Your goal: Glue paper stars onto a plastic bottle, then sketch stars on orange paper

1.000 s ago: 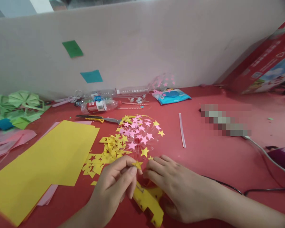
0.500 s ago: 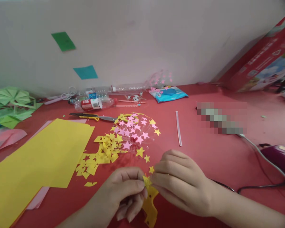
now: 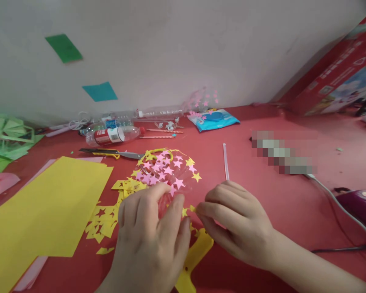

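My right hand [image 3: 239,224] pinches a small yellow paper star [image 3: 192,208] between thumb and fingertips. My left hand [image 3: 149,234] is open, thumb and forefinger apart, at the near side of a clear plastic piece covered with pink and yellow stars [image 3: 162,167]. Whether its fingertips touch the plastic, I cannot tell. Below and between the hands lies a yellow glue gun [image 3: 198,248], partly covered by my left hand. Another yellow star [image 3: 184,212] shows between the hands. Star-punched yellow paper scraps [image 3: 103,219] lie left of my left hand.
Yellow paper sheets [image 3: 57,203] cover the left side. Scissors [image 3: 110,153], plastic bottles [image 3: 116,135] and a blue wipes packet [image 3: 216,120] lie farther back. A clear glue stick [image 3: 225,162] is beyond my right hand. A cable [image 3: 341,207] runs along the right.
My left hand has left the star and moved up to the star-covered plastic, its fingers spreading. My right hand now holds the star alone. The view has shifted slightly right.
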Motion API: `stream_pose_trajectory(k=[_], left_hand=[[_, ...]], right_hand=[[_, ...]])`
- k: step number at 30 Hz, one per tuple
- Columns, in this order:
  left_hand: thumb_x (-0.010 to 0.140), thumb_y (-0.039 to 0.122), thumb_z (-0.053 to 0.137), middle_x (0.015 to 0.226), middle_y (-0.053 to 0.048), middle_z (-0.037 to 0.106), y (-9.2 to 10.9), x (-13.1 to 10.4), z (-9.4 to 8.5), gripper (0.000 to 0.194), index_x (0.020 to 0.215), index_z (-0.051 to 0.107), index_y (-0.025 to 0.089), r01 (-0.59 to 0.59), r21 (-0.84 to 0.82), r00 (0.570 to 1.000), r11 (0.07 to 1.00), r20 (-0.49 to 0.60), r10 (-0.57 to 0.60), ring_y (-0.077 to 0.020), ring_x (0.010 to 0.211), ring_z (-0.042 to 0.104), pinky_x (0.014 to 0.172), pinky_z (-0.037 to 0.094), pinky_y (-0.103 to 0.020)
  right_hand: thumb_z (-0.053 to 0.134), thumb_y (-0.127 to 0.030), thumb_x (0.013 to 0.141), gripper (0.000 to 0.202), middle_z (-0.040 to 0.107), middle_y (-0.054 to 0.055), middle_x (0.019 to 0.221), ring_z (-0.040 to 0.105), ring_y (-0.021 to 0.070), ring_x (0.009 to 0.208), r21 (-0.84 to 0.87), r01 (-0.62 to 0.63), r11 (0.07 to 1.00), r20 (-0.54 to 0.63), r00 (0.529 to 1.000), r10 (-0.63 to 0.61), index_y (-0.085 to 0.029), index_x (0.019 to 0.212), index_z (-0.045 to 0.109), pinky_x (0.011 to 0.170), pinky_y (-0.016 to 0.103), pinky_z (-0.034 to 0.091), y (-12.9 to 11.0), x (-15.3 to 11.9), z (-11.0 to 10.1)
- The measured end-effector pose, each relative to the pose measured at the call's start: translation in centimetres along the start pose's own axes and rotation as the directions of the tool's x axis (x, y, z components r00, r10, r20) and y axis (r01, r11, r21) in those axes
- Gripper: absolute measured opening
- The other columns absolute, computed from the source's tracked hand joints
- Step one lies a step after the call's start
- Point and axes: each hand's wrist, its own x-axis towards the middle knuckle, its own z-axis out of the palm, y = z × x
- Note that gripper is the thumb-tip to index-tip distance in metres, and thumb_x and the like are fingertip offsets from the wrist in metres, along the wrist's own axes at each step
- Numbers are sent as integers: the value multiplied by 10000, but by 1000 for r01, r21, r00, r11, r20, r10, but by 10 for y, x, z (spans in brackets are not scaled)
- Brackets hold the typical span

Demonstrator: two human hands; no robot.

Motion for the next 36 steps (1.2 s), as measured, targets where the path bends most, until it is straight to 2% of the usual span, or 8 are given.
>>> stream_pose_trajectory(k=[5, 11, 17, 22, 28, 36], left_hand=[[770, 139, 653, 1109, -162, 545, 1, -1, 15, 290, 1059, 642, 156, 32, 48, 999, 998, 19, -33, -299, 908, 535, 775, 408, -444], [783, 111, 588, 1119, -145, 541, -3, -5, 21, 260, 1030, 628, 179, 51, -27, 998, 998, 23, -51, -284, 940, 532, 798, 406, -438], [768, 65, 590, 1157, -162, 504, -4, -6, 23, 281, 1033, 615, 154, 62, -101, 997, 993, 55, -56, -286, 954, 505, 832, 389, -462], [764, 93, 594, 1130, -153, 509, -6, -5, 24, 242, 996, 619, 160, 73, -133, 996, 988, 53, -67, -282, 938, 514, 820, 394, -448], [755, 119, 596, 1138, -149, 518, -7, -7, 26, 256, 1002, 616, 180, 34, -106, 999, 994, 25, -31, -270, 896, 520, 794, 389, -440], [780, 141, 583, 1123, -124, 528, -4, -5, 25, 223, 991, 614, 207, 77, -107, 997, 991, 36, -74, -256, 872, 504, 794, 377, -428]], right_hand=[[482, -76, 878, 155, 560, 33, 680, 446, 141, 601, 10, -9, 1000, 37, 999, 9, -145, 810, 603, 595, 288, 342, 2, -1, 2], [439, -62, 886, 220, 546, 23, 669, 423, 139, 590, -2, -14, 1000, 70, 997, 14, -158, 785, 609, 599, 277, 343, 3, 3, 5], [438, -79, 910, 247, 550, 25, 653, 398, 135, 577, -3, -19, 1000, 79, 997, 20, -151, 770, 628, 593, 279, 336, 4, 4, 9], [454, -66, 895, 238, 547, 28, 643, 388, 137, 584, -2, -29, 1000, 88, 996, 29, -142, 749, 626, 584, 283, 331, 6, 2, 11], [460, -65, 893, 221, 542, 30, 651, 385, 139, 592, 11, -44, 999, 96, 995, 42, -144, 745, 605, 584, 288, 328, 7, 2, 11], [480, -49, 875, 193, 547, 25, 654, 386, 135, 590, 44, -79, 996, 72, 995, 76, -156, 730, 552, 576, 284, 319, 6, 1, 12]])
